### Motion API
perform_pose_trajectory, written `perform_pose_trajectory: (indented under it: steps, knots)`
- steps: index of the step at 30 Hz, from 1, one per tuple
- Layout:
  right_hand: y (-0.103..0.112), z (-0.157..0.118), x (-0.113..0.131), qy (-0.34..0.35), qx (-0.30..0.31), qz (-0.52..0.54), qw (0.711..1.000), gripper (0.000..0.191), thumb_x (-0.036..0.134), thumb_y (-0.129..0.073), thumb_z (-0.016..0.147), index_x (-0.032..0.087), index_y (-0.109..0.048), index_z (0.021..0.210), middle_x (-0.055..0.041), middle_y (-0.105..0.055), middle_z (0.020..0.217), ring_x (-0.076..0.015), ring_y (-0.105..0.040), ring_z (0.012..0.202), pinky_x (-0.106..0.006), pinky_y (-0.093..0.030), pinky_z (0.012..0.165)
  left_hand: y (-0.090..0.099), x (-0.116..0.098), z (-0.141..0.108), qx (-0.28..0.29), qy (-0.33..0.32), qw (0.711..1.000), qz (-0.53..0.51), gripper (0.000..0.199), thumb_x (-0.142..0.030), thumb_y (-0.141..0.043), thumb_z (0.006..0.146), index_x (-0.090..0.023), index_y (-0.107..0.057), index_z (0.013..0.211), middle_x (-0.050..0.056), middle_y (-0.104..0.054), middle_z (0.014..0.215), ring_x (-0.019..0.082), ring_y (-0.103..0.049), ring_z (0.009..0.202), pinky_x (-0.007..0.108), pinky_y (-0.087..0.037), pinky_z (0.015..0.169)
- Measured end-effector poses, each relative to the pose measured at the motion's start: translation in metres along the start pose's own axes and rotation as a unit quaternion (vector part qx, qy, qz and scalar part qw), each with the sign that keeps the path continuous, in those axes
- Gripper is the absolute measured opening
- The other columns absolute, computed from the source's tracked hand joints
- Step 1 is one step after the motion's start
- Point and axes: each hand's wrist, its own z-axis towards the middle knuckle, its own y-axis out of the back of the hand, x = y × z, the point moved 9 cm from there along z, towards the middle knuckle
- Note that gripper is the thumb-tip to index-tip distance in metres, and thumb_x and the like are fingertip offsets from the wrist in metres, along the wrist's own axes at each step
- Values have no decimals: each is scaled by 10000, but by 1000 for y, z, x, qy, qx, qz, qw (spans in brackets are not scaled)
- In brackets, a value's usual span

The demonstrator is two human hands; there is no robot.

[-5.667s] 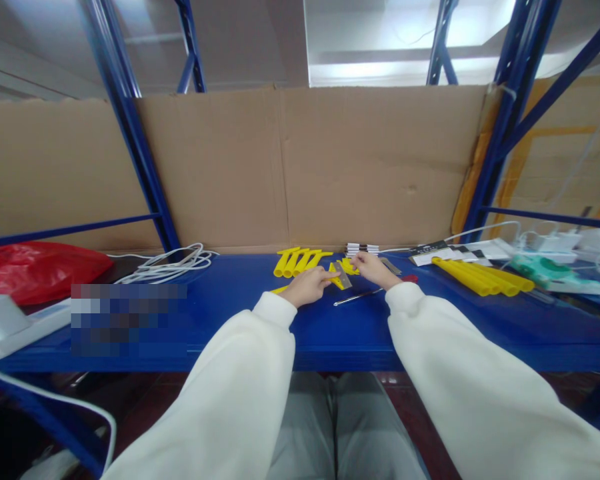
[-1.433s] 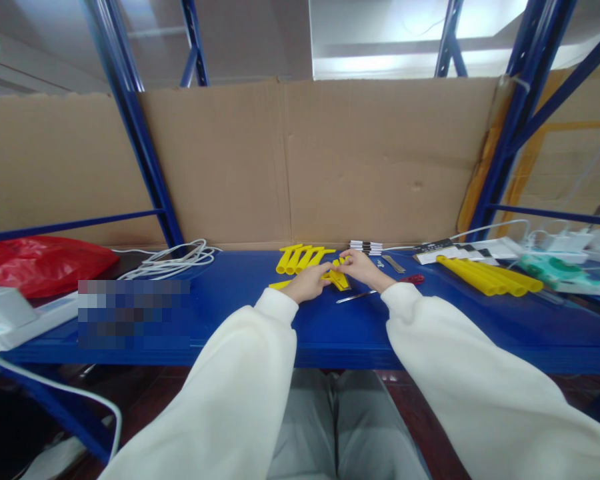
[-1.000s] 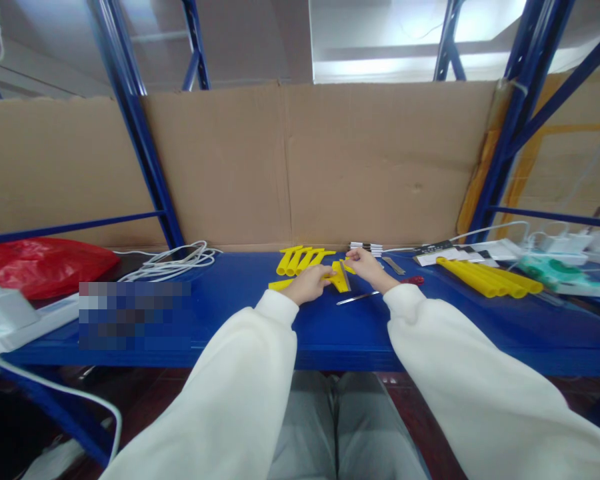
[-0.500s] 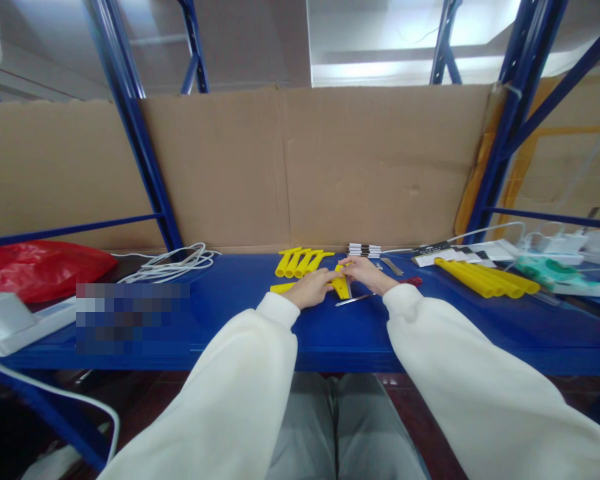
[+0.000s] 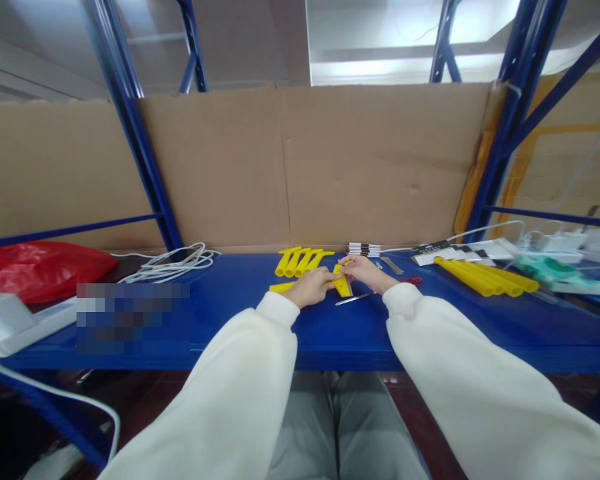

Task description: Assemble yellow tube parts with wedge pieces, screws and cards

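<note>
My left hand (image 5: 309, 288) is closed around the tubular handle of a yellow plastic piece (image 5: 341, 285) with a flared, wedge-shaped head. The handle's end pokes out to the left of my palm. My right hand (image 5: 363, 272) pinches the upper edge of that head; whether something small sits between its fingertips is too fine to make out. Just below and right of the head, a screwdriver (image 5: 356, 299) with a red grip lies on the blue table (image 5: 240, 313), its tip pointing left. Several similar yellow T-shaped pieces (image 5: 303, 263) lie in a row behind my left hand.
Flat metal blades (image 5: 393, 265) lie behind my right hand, near black-and-white striped strips (image 5: 364, 249). Several yellow tubes (image 5: 485, 277) rest at the right. A coiled white cable (image 5: 175, 263) and a red bag (image 5: 45, 270) occupy the left. Cardboard (image 5: 290, 167) walls the back.
The yellow piece's head has turned slightly between my hands, its lower tip shifting a little to the right. Both hands stay in nearly the same place.
</note>
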Motion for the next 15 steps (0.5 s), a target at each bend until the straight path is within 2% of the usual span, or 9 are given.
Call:
perform_pose_trajectory:
  steps: [4, 7, 11, 15]
  knots:
    - [0, -1, 1, -4, -2, -3, 1000, 142, 77, -647, 764, 186, -607, 845, 39, -627, 663, -97, -566, 581, -216, -481, 588, 1, 0, 1, -2, 7, 1000, -2, 349, -184, -511, 934, -232, -674, 1239, 82, -659, 1031, 221, -618, 999, 382, -467, 975]
    - [-2, -2, -1, -22, 14, 8, 1000, 211, 76, -644, 766, 186, -637, 945, 25, -651, 715, -105, -593, 620, -223, -506, 629, 1, 2, 0, -4, 13, 1000, 6, 357, -182, -486, 941, -226, -658, 1250, 90, -654, 1034, 220, -617, 994, 386, -468, 973]
    - [-12, -6, -5, -60, 81, 69, 993, 404, 53, -641, 770, 202, -581, 1141, 16, -672, 753, -123, -641, 661, -225, -540, 632, 2, 8, -1, -7, 35, 999, 35, 344, -178, -443, 947, -201, -669, 1205, 107, -656, 1023, 234, -615, 1004, 404, -479, 962]
    - [-18, -12, -5, -75, 137, 104, 982, 462, 47, -649, 781, 219, -525, 1192, 10, -682, 785, -136, -667, 667, -247, -574, 619, 3, 10, -1, -13, 46, 998, 41, 355, -177, -425, 947, -199, -668, 1205, 119, -659, 1025, 253, -617, 1012, 423, -490, 954]
